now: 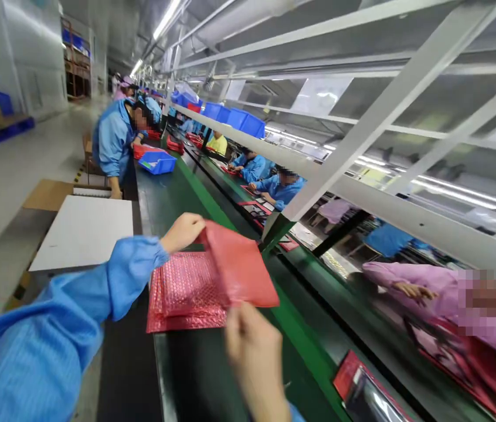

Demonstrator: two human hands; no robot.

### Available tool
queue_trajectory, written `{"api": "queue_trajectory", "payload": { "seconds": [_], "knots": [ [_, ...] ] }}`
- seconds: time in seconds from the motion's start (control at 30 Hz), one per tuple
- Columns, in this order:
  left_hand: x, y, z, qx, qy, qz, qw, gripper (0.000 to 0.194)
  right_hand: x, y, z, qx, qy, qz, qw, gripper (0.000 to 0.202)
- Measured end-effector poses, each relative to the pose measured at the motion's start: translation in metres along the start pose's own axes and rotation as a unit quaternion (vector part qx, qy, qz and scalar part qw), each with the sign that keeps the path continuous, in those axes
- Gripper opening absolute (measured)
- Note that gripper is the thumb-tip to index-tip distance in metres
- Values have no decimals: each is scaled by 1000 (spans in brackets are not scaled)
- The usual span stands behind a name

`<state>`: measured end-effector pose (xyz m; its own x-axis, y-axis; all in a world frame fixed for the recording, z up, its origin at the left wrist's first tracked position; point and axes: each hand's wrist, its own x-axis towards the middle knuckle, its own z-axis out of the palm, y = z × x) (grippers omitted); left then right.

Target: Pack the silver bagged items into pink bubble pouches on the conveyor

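Left hand [183, 231] pinches far corner of red bag [239, 266], right hand [252, 346] grips its near edge; both closed on it. Bag held just above stack [184, 299] of 2+ bubble bags on worktop [173, 193]. Looks light, floppy, slick: hold by edges

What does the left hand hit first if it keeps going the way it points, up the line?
Probably nothing close: past the left hand and the red bubble bag it grips, the green belt looks bare up to the blue bin. Depth is hard to judge.
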<state>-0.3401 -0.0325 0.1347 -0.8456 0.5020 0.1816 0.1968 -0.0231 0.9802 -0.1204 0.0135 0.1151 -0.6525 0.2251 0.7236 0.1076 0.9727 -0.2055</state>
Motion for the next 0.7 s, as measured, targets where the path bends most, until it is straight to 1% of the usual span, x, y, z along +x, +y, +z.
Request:
{"api": "queue_trajectory", "payload": {
  "seconds": [0.03, 0.07, 0.1, 0.13, 0.17, 0.2, 0.23, 0.3, 0.33, 0.4, 0.47, 0.5, 0.53, 0.57, 0.6, 0.67, 0.7],
  "knots": [
    [-7, -24, -7, 19, 26, -11, 999, 31, -10, -6, 40, -15, -9, -7, 1000, 37],
    [-15, -49, -13, 39, 51, -24, 998, 30, -22, -10, 76, -13, -33, -13, 999, 38],
    [-23, -74, -18, 58, 74, -39, 995, 27, -35, -14, 107, -2, -50, -13, 999, 39],
    [-31, -97, -22, 73, 99, -54, 991, 25, -47, -16, 130, 6, -65, -8, 998, 40],
    [-38, -117, -24, 84, 122, -67, 987, 24, -58, -17, 144, 25, -83, 0, 996, 41],
    [-43, -135, -24, 90, 142, -79, 983, 27, -69, -15, 149, 53, -106, 12, 993, 41],
    [-47, -149, -23, 93, 158, -88, 979, 31, -76, -10, 147, 89, -134, 29, 987, 40],
    [-49, -167, -17, 95, 180, -105, 973, 30, -82, 14, 130, 164, -182, 76, 967, 37],
    [-47, -172, -14, 96, 186, -114, 971, 28, -79, 33, 118, 179, -181, 108, 961, 37],
    [-42, -177, -7, 103, 195, -127, 967, 32, -65, 76, 100, 139, -123, 188, 964, 40],
    [-36, -177, -1, 114, 198, -130, 965, 35, -49, 119, 92, 70, -62, 276, 957, 52],
    [-33, -177, 0, 122, 197, -128, 964, 36, -42, 136, 93, 55, -57, 313, 946, 61],
    [-31, -176, 1, 131, 196, -125, 964, 36, -38, 149, 96, 57, -67, 342, 936, 70],
    [-29, -175, 0, 142, 193, -120, 963, 36, -36, 157, 101, 72, -85, 362, 926, 74],
    [-27, -173, -3, 153, 190, -115, 963, 36, -37, 160, 107, 88, -99, 376, 917, 74],
    [-26, -170, -10, 175, 179, -103, 963, 35, -43, 156, 120, 109, -99, 392, 908, 68],
    [-26, -168, -12, 185, 170, -98, 963, 35, -48, 150, 125, 114, -82, 391, 910, 67]
  ]
}}
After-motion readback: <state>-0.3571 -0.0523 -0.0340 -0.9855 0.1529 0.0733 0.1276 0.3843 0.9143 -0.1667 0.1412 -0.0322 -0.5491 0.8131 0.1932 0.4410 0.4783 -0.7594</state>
